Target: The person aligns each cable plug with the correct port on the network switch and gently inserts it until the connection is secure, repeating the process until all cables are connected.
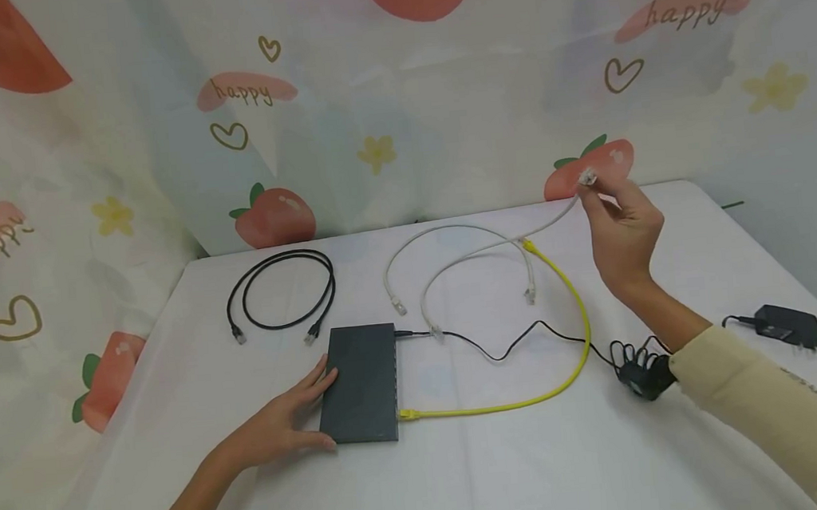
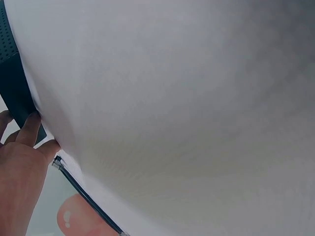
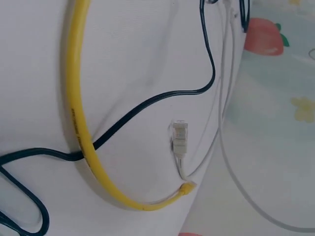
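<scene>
The table (image 1: 512,475), covered in smooth white cloth, carries everything, with the flat, rectangular, dark grey box (image 1: 361,383) as landmark; the left wrist view shows small holes dotting part of its casing. The left hand (image 1: 295,416) lies against the box's left side, fingers extended, resting on it rather than gripping. Right of the box, the right hand (image 1: 622,226) is raised, thumb and fingers pinching a clear plug (image 1: 587,178). Hooking up looks partly done: the thick, glossy yellow cable (image 3: 74,78) enters the box's right side near the front, and the thin black power cord (image 3: 184,92) enters towards the back. Its chunky black adapter (image 1: 789,327) lies far right of the box, joined to no socket in view. Seemingly left over are the held white cable (image 3: 295,228), whose other end lies just right of the box, a second white cable (image 1: 442,227) curving behind that, and the looped black cable (image 1: 286,254) behind the box to its left, both ends loose.
</scene>
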